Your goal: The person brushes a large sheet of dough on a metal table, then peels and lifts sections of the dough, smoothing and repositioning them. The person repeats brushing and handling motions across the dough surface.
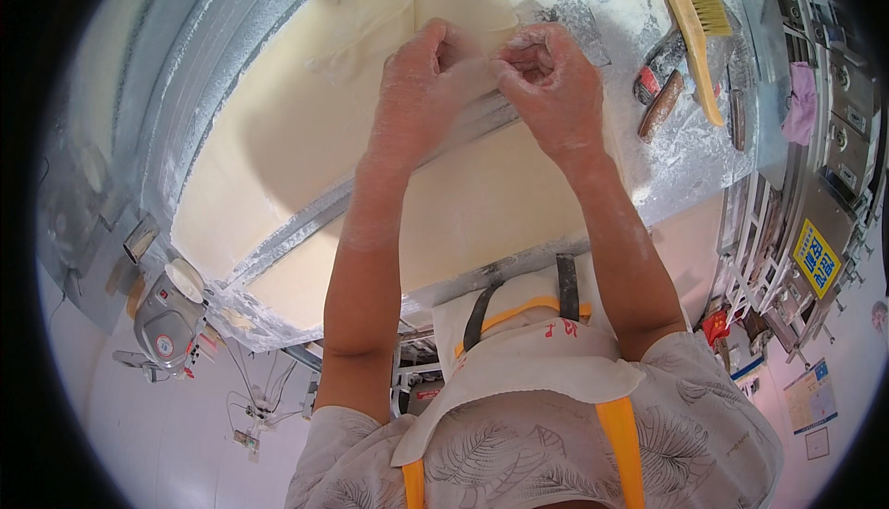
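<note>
A metal worktable (685, 171), whitened with flour, filled the upper part of the view. On it lay 2 pale, cream-coloured pieces of dough: a broad far sheet (222, 185), smooth over most of its surface but wrinkled and overlapped by another layer near the top, and a narrower near strip (463, 208) closer to the body, a floury gap between them. The person wore a white apron (519, 375) with orange straps.

Both forearms reached up over the dough. The left hand (426, 74) and right hand (553, 83), flour-dusted, were close together but apart around the far sheet's near edge, fingers curled inward and thumbs turned toward them; whether the fingertips pinched dough could not be told.

A wooden-handled brush (690, 37) lay to the right. Of the writing, 1 yellow label (817, 258) with bold blue characters stood out on the equipment; a wall poster (812, 396) had print too small to read, and small red lettering (560, 328) marked the apron.
</note>
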### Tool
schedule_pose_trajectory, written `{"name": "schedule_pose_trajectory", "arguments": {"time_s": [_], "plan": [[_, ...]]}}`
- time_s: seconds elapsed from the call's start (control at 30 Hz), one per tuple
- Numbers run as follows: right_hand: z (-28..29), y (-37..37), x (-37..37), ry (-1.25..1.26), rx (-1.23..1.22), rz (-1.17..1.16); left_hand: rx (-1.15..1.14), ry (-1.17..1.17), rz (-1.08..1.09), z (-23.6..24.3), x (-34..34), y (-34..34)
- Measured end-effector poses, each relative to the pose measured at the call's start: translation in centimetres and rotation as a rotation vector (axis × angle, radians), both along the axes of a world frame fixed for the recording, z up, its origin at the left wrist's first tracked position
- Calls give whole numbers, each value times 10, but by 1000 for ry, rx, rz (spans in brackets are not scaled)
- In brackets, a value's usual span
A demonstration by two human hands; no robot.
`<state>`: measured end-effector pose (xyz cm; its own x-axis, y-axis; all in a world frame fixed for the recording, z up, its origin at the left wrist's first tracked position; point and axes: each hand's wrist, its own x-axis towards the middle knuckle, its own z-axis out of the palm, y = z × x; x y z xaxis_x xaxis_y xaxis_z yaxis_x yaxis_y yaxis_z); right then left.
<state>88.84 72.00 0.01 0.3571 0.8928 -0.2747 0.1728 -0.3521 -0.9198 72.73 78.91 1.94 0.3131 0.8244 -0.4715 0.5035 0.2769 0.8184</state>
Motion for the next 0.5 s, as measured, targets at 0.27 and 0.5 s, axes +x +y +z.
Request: {"name": "schedule_pose_trajectory", "arguments": {"time_s": [0.27,0.5], "plan": [[7,1,0,-58,-6,17,58,44,-56,0,-2,0],[5,2,-2,6,4,-31,110,53,-48,-4,3,-6]]}}
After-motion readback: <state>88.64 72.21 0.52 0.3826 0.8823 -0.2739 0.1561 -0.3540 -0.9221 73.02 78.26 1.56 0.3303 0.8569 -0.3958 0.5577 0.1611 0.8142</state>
